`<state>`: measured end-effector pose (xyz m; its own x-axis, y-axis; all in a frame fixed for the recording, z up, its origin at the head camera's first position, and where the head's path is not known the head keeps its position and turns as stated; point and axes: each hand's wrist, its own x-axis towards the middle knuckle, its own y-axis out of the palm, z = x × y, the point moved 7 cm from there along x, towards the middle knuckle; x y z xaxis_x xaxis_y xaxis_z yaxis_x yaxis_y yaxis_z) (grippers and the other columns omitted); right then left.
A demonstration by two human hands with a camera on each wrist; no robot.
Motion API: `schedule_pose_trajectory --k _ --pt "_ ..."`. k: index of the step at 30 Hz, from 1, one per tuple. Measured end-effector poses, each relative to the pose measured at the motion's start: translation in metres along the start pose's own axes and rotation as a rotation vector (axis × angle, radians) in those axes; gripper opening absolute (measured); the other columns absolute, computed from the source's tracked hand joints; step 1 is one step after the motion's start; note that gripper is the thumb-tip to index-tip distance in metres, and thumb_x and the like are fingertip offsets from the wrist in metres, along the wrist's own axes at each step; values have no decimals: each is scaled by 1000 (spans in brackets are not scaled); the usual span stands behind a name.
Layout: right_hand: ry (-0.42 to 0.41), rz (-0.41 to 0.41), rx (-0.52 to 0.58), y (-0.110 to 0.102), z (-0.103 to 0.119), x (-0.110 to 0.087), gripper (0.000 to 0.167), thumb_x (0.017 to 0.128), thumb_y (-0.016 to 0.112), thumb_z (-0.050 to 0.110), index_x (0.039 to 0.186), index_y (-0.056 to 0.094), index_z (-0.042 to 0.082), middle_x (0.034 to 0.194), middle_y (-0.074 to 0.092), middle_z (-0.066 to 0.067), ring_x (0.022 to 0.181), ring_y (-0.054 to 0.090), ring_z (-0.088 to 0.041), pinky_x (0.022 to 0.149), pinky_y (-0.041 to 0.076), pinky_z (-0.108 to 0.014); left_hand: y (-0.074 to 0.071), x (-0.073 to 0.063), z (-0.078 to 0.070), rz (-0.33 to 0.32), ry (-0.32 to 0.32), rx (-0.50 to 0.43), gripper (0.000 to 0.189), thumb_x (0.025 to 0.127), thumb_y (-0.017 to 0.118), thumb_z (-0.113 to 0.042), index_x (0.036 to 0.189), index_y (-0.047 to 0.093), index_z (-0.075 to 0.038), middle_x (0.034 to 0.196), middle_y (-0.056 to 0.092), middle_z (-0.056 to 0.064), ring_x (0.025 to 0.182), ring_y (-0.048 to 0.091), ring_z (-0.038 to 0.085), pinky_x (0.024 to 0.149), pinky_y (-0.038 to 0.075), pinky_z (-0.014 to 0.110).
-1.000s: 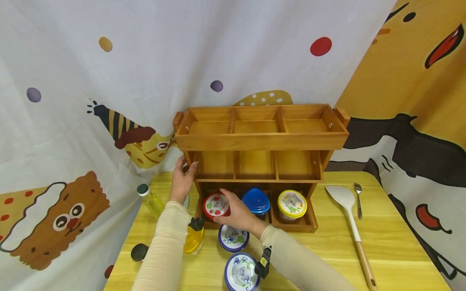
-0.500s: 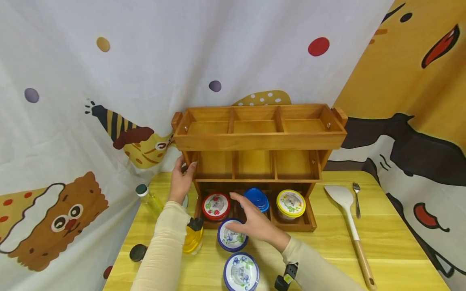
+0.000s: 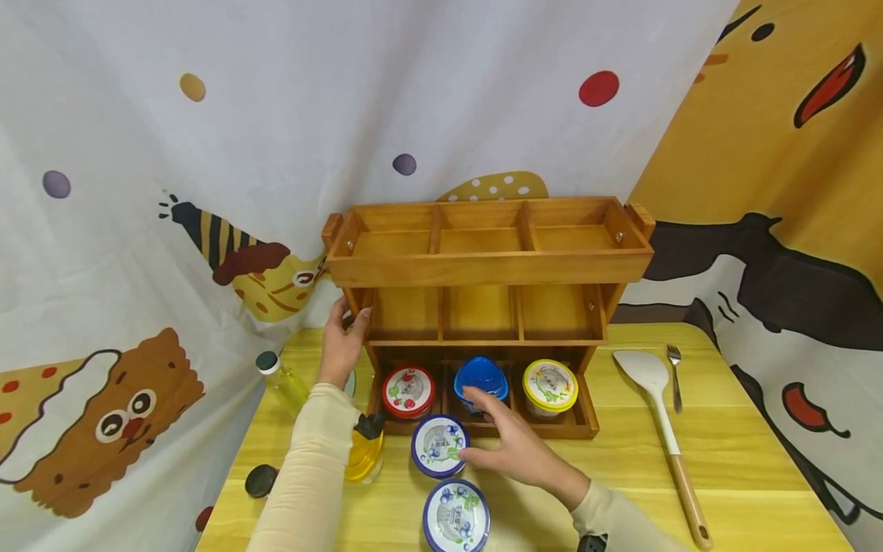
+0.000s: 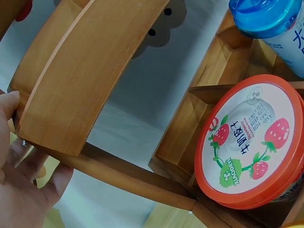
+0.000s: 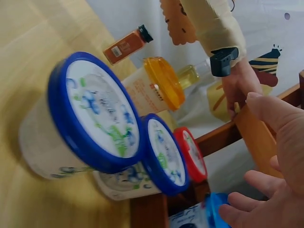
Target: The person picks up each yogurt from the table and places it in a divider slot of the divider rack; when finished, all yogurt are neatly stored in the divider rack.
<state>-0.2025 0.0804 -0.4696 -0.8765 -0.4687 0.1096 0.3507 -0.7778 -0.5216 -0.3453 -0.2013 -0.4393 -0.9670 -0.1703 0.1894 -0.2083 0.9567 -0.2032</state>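
Note:
My left hand (image 3: 343,341) grips the left side post of a three-tier wooden rack (image 3: 490,270); in the left wrist view its thumb and fingers lie around the wood. My right hand (image 3: 527,452) is spread with nothing in it, above the table in front of the rack, its fingers near a blue-lidded container (image 3: 480,376) and its thumb by a blueberry yogurt tub (image 3: 439,446). The rack's bottom tier holds a red-lidded strawberry tub (image 4: 249,140) at left, the blue-lidded container in the middle and a yellow-lidded tub (image 3: 550,386) at right.
A second blueberry tub (image 3: 456,516) stands nearer me. By my left arm are an orange-lidded tub (image 5: 161,85), a bottle of yellow liquid (image 3: 283,381) and a black-capped bottle (image 5: 126,46). A white spatula (image 3: 648,372) and a fork (image 3: 676,379) lie at the right.
My right hand has let go of the red-lidded strawberry tub in the bottom left compartment and moved right and toward me. My left hand has stayed on the rack.

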Motion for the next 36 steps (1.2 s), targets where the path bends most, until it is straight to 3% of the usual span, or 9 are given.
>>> schedule_pose_trajectory --k 5,11,17,23,29,36 --pt "-8 12 18 4 -9 -15 86 84 79 31 154 31 16 153 43 -11 138 44 -31 108 43 -48 0 0 0 2 2 -4 49 100 58 -31 144 44 -16 144 49 11 128 51 32 100 47 47" --pt "5 29 63 13 -22 -28 84 86 77 38 153 31 18 152 42 -12 136 44 -39 105 43 -55 1 -1 0 23 -12 -18 49 101 56 -34 145 43 -17 145 47 10 130 50 30 101 46 48" --pt "31 52 127 27 -34 -37 84 86 77 30 153 29 14 150 43 -17 133 43 -46 104 44 -57 1 -1 -1 26 -17 -19 50 101 56 -35 146 42 -17 144 47 10 131 49 31 102 45 49" --pt "81 71 147 40 -46 -49 89 86 77 32 154 26 6 152 38 -22 133 42 -48 103 44 -56 2 -2 -3 20 -13 -18 49 101 57 -33 145 43 -16 144 48 11 131 49 31 102 46 48" --pt "182 126 222 53 -59 -61 93 86 77 34 155 22 7 154 33 -24 137 37 -48 106 39 -60 1 -3 -3 22 -17 -20 48 101 56 -33 145 43 -18 144 48 10 131 49 30 102 46 48" --pt "273 193 284 70 -70 -71 102 83 80 33 157 13 9 154 30 -26 136 37 -51 106 36 -65 2 -18 -33 58 -63 -23 47 103 52 -21 147 39 -9 148 43 17 135 44 36 106 42 51"
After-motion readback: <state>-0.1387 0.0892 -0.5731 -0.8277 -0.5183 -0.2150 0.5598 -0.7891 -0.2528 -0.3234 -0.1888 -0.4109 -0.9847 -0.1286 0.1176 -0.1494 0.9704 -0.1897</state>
